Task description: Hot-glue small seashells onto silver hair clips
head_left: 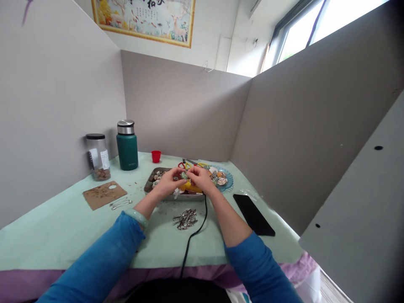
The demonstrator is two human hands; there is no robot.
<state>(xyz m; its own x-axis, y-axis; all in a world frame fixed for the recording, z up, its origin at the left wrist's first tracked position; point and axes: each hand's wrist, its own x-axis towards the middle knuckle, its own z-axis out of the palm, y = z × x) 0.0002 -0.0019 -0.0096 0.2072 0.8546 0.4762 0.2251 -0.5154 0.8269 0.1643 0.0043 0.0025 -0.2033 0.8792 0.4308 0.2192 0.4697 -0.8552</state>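
Over the metal tray (pixel 150 188), my left hand (pixel 170 182) and my right hand (pixel 199 178) meet, fingertips close together. Between them is a small green piece (pixel 183 175), pinched by both hands; its exact kind is too small to make out. Just below the fingers lies a yellow tool (pixel 192 187), which looks like a glue gun, with a black cord (pixel 189 244) running toward me. Small decorative pieces fill the tray's left part. On the table in front of the tray is a pile of metal clips (pixel 185 219).
To the right stand a blue plate (pixel 231 181) of small decorations and a black phone-like slab (pixel 254 214). Pliers (pixel 189 162) lie behind the tray. Leftward are a green flask (pixel 127 147), a jar (pixel 98 158), cardboard (pixel 102 195), safety pins (pixel 121 204) and a red cup (pixel 156 157). Grey partitions enclose the table.
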